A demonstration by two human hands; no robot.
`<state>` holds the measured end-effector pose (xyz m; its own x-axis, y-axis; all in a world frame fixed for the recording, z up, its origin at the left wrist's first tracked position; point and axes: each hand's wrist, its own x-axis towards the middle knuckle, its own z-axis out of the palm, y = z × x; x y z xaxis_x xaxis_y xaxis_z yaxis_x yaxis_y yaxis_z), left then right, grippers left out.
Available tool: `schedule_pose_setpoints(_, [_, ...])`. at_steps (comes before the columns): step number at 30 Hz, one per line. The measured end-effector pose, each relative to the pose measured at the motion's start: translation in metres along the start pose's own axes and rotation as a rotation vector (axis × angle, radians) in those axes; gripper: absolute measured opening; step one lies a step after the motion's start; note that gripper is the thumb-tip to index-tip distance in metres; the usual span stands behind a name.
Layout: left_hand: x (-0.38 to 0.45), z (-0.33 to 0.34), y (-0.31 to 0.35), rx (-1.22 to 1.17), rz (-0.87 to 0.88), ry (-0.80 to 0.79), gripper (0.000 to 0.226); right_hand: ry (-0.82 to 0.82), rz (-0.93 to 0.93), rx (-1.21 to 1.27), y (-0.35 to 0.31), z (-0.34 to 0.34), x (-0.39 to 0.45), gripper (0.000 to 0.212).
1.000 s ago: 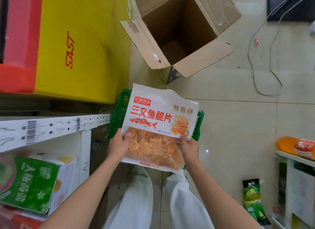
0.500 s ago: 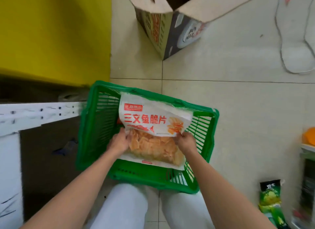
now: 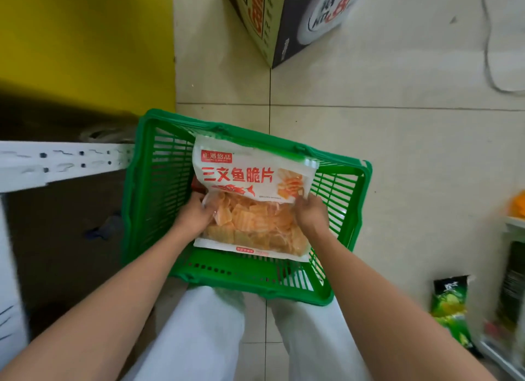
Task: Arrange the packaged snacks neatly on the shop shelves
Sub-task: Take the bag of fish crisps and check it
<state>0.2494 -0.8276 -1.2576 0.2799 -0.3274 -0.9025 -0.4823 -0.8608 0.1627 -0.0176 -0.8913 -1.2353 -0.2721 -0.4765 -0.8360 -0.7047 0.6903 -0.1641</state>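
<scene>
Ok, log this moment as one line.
left hand: holds chip bag | right hand: holds bag | bag over green basket | not yet shelved

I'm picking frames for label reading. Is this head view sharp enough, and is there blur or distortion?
Head view: the snack bag held by the left hand and right hand is fairly sharp, print readable; the green packets and the shelf rail at the edges are smeared; wide-angle bending shows in the basket.

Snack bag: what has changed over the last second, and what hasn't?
The snack bag went from raised in front of the shelf down into the green basket, as the view tilted down. The left hand and right hand grip its sides as before; nothing was released.
</scene>
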Motion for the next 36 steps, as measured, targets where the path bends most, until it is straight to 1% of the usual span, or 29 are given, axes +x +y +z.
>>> schedule_pose_setpoints(2, [-0.030,-0.012,0.007,0.128,-0.017,0.040,0.058,0.032,0.017,-0.024,0.000,-0.013,-0.030,0.008])
schedule_pose_setpoints(3, [-0.050,-0.020,0.014,0.163,-0.027,0.056,0.063,0.043,0.012,-0.050,-0.003,-0.021,-0.050,0.011])
schedule_pose_setpoints(4, [-0.071,-0.028,0.020,0.173,-0.018,0.062,0.065,0.060,-0.005,-0.082,-0.007,-0.031,-0.070,0.022])
schedule_pose_setpoints(6, [-0.120,-0.045,0.038,0.170,0.038,0.046,0.062,0.087,-0.074,-0.151,-0.018,-0.056,-0.113,0.034])
schedule_pose_setpoints(8, [-0.177,-0.065,0.059,0.180,0.091,0.030,0.059,0.080,-0.168,-0.262,-0.036,-0.089,-0.159,0.040])
schedule_pose_setpoints(11, [-0.268,-0.098,0.089,0.159,0.135,0.077,0.061,0.031,-0.340,-0.407,-0.074,-0.144,-0.228,0.044])
schedule_pose_setpoints(15, [-0.382,-0.140,0.122,0.115,0.165,0.207,0.060,0.004,-0.580,-0.618,-0.128,-0.216,-0.314,0.041])
schedule_pose_setpoints(18, [-0.463,-0.165,0.136,0.064,0.158,0.342,0.062,-0.016,-0.811,-0.772,-0.166,-0.264,-0.375,0.042])
schedule_pose_setpoints(21, [-0.552,-0.181,0.142,0.037,0.131,0.446,0.061,-0.033,-1.003,-0.851,-0.182,-0.310,-0.445,0.046])
schedule_pose_setpoints(24, [-0.633,-0.192,0.139,0.016,0.143,0.606,0.060,-0.029,-1.167,-0.943,-0.190,-0.349,-0.507,0.048])
schedule_pose_setpoints(26, [-0.684,-0.204,0.131,0.012,0.160,0.704,0.059,-0.043,-1.232,-0.952,-0.195,-0.365,-0.544,0.049])
schedule_pose_setpoints(28, [-0.736,-0.217,0.116,0.015,0.166,0.790,0.060,-0.069,-1.301,-0.909,-0.201,-0.373,-0.583,0.054])
schedule_pose_setpoints(31, [-0.815,-0.232,0.086,0.023,0.175,0.973,0.061,-0.067,-1.490,-0.720,-0.201,-0.375,-0.662,0.052])
schedule_pose_setpoints(34, [-0.894,-0.232,0.049,0.028,0.191,1.191,0.057,0.013,-1.704,-0.485,-0.183,-0.376,-0.748,0.045])
schedule_pose_setpoints(36, [-0.944,-0.227,0.021,0.026,0.182,1.303,0.058,0.024,-1.814,-0.393,-0.166,-0.372,-0.801,0.044])
